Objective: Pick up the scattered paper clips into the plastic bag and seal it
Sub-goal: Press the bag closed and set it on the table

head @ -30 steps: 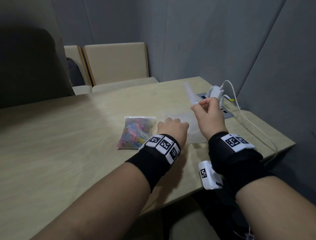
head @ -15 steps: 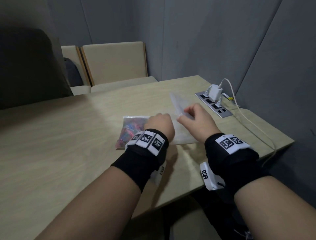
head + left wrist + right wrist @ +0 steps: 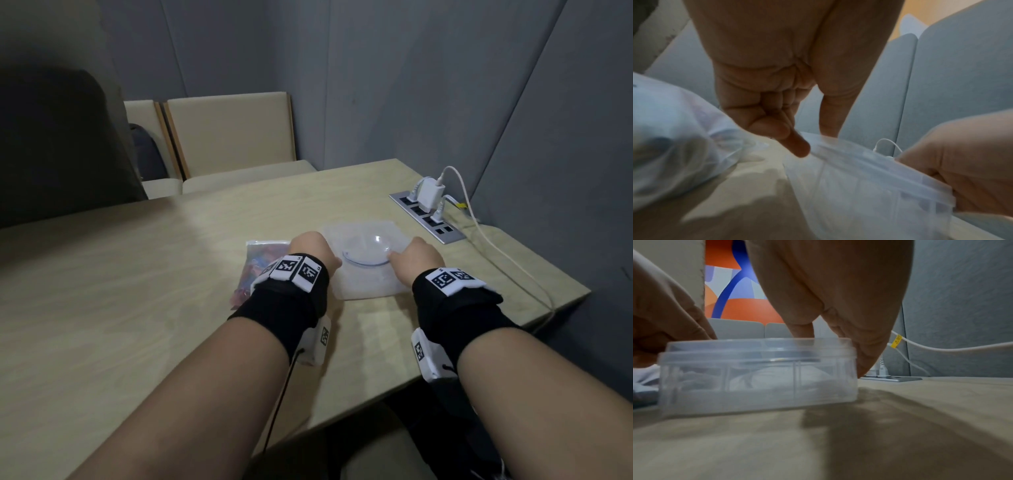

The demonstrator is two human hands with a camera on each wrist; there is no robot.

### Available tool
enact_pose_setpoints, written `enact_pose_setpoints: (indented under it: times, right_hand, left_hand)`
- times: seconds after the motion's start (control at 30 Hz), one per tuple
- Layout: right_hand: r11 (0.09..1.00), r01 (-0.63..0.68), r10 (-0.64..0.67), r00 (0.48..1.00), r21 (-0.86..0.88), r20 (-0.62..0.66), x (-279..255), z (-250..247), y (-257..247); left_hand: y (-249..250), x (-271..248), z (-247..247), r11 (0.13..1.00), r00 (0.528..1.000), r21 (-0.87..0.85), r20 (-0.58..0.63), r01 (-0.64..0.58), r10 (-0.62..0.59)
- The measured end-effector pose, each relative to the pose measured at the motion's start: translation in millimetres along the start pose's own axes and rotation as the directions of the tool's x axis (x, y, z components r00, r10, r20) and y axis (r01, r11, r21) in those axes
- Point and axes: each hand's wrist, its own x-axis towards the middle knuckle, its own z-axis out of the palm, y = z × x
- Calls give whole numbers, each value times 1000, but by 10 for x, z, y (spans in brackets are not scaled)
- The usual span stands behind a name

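left hand [image 3: 313, 248]: on the left edge of the empty plastic bag [image 3: 368, 263]; in the left wrist view forefinger and thumb are closed on the bag's mouth strip, other fingers curled into the palm
right hand [image 3: 416, 255]: on the right edge of the same bag; in the left wrist view its fingers are curled round the zip-strip end and pinch it
empty plastic bag: clear zip bag, lying on the table [image 3: 120, 308] between the two hands, mouth pulled open into an oval with a bluish rim line; the right wrist view shows the open mouth standing up like a clear ring on the tabletop; no print readable on it
bag of paper clips [image 3: 255, 263]: second clear bag stuffed with coloured clips, flat on the table just left of the left hand, partly hidden behind the wristband; in the left wrist view it is a blurred bulge at left
loose clips: none made out on the tabletop
wristbands [image 3: 291, 270]: black, with white tiles carrying black square coded markers, no letters
power strip [image 3: 428, 219]: grey, recessed in the table to the far right, white charger [image 3: 430, 193] plugged in
cable [image 3: 493, 240]: white, runs off the right table edge; yellow tag with a small warning triangle, text too small to read
chairs [image 3: 229, 133]: beige, beyond the table
wall art [image 3: 740, 293]: orange and blue shapes, right wrist view only, no writing
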Motion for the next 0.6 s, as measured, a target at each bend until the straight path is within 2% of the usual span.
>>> enact_pose_setpoints:
  times: [0.17,0.2,0.27,0.37,0.4,0.47,0.53,0.6]
  right_hand:
    - [988,-55,53,998,-143,-18,83,57,-75]
    - [984,-94,95,995,-152,2,153,126,-44]
    - [965,-177,181,983,-193,5,496,349,103]
    - [956,-196,213,976,-217,53,1365,854,493]
    - [954,-204,237,963,-221,130,1442,870,502]
    - [955,-209,248,952,-211,181,1563,918,548]
    - [945,-195,236,962,-262,136,1480,866,516]
    - [954,-153,178,981,-259,75,764,433,185]
  left_hand:
    - [65,52,3,999,1000,51,-17,8,-7]
    - [79,53,4,998,1000,61,-15,2,-1]
    - [99,47,6,996,1000,86,-17,-5,7]
    - [125,29,-4,993,1000,119,-16,-22,24]
    - [126,31,-7,992,1000,128,-11,-25,27]
    - [112,41,-8,991,1000,132,-6,-27,28]
    - [92,33,-32,988,999,148,-2,-33,34]
    - [69,17,-66,983,999,173,9,-52,51]
